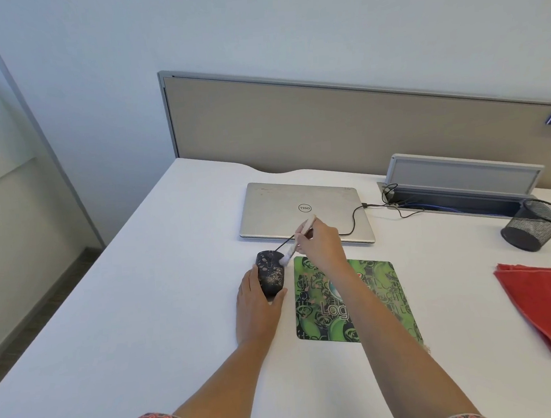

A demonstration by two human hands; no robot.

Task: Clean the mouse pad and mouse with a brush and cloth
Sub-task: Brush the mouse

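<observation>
Cupping crumb-speckled black mouse (271,274), left hand (256,307) steadies; right hand (320,241) pinches pale brush (290,251); debris may scatter onto green printed mouse pad (375,300) beside mouse.

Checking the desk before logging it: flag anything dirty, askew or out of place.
Pale specks litter the back of the black mouse, which sits on the white desk just left of the green mouse pad, not on it. The left hand holds it while the right hand sets a brush to its front.

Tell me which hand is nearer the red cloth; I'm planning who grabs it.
Right. The right hand, holding the brush, is well left of the red cloth; the left hand, gripping the mouse, is even farther left.
</observation>
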